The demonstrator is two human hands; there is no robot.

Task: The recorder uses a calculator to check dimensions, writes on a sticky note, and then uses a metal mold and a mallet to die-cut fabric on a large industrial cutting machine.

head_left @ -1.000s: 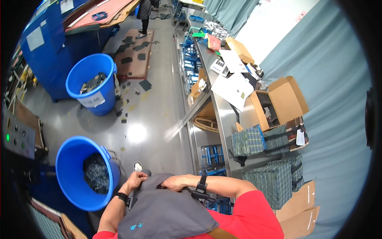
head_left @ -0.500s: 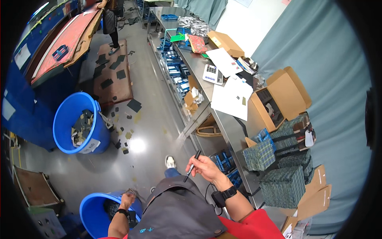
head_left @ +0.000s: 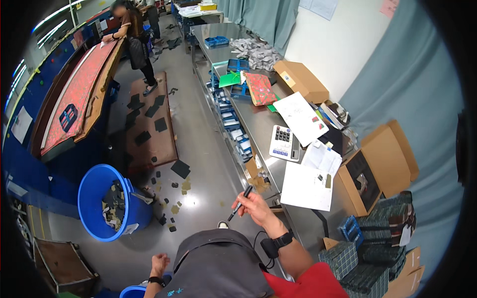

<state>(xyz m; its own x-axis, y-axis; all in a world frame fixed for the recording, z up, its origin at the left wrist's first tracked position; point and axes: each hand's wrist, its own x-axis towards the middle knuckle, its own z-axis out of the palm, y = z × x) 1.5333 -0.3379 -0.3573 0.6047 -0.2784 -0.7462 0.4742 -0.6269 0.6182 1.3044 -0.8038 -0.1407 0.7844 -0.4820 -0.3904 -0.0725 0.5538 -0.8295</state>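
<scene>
My right hand (head_left: 254, 208) is closed on a black marker (head_left: 241, 202) with a pale band, held slanting above the dark grey apron (head_left: 203, 268) I wear, near the steel table's edge. My left hand (head_left: 159, 263) hangs low left beside the apron, fingers loosely bent and apart, nothing seen in it, above a partly visible blue bin (head_left: 130, 291). On the steel table (head_left: 272, 175) to my right lie paper sheets (head_left: 300, 188), a calculator (head_left: 284, 141) and an opened cardboard box (head_left: 360, 181), with checked fabric stacks (head_left: 338, 257) nearer me.
A blue bin of scraps (head_left: 89, 193) stands left on the scrap-strewn floor (head_left: 198, 188). A person (head_left: 139, 54) stands on a brown mat (head_left: 161, 140) at a long bench (head_left: 74, 99). Blue trays (head_left: 231, 121) line the lower shelf; curtains (head_left: 397, 99) hang right.
My right hand has come out of the apron's top with the marker. My left hand has dropped from the apron to my side. The view has moved forward along the aisle.
</scene>
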